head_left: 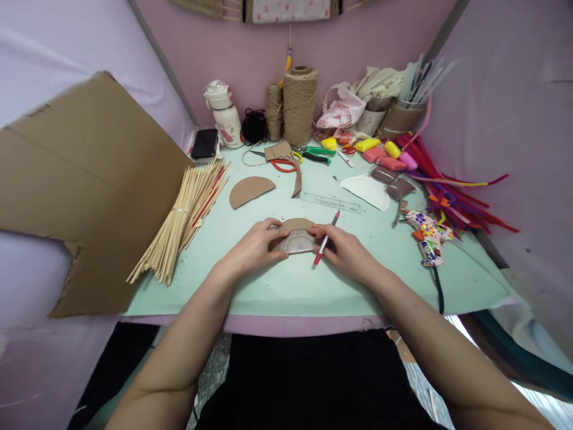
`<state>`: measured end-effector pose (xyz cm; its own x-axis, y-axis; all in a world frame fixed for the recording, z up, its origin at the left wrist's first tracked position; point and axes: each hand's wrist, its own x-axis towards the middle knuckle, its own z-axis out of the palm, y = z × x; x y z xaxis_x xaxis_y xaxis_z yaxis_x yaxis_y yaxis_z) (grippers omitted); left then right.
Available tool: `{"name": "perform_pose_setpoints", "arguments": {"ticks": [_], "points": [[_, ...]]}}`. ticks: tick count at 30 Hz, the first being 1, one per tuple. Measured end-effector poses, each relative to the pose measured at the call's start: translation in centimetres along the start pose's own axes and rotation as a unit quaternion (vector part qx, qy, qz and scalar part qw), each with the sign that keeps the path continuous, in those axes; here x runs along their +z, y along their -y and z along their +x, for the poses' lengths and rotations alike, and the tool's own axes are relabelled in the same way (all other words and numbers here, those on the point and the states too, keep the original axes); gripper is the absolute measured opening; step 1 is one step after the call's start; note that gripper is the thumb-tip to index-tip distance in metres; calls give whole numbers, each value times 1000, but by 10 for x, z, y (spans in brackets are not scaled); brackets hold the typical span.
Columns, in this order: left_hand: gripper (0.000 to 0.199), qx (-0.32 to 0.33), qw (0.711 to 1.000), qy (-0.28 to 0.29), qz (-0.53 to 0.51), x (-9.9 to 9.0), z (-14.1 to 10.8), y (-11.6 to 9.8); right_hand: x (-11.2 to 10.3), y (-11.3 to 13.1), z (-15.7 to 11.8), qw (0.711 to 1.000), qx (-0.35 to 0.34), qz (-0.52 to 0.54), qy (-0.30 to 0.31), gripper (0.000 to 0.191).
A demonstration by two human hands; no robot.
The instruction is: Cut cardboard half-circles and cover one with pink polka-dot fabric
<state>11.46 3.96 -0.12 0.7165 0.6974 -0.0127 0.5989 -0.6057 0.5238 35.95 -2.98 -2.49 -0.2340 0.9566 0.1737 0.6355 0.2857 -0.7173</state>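
A clear protractor (298, 241) lies on a brown cardboard half-circle (297, 224) near the table's front middle. My left hand (262, 243) is closed on the left end of the cardboard and protractor, thumb below and fingers above. At the right end, my right hand (341, 248) pinches the same pair. A red-and-white pen (321, 249) slants between the fingers of my right hand, its red end pointing down. Another cardboard half-circle (251, 191) lies behind my left hand. A clear ruler (332, 202) and a white half-circle (367, 191) lie farther back.
Wooden sticks (179, 221) and a large cardboard sheet (89, 197) are at the left. Scissors (285, 165), twine spools (299, 107) and a bottle (226, 116) stand or lie behind. At the right are a flowered glue gun (430, 236), clay packs (391, 162) and pipe cleaners (470, 206).
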Motion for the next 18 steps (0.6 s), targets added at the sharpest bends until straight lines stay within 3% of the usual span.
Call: {"name": "perform_pose_setpoints", "arguments": {"ticks": [18], "points": [[46, 1, 999, 30, 20, -4, 2, -1, 0, 6, 0, 999, -2, -52, 14, 36]]}}
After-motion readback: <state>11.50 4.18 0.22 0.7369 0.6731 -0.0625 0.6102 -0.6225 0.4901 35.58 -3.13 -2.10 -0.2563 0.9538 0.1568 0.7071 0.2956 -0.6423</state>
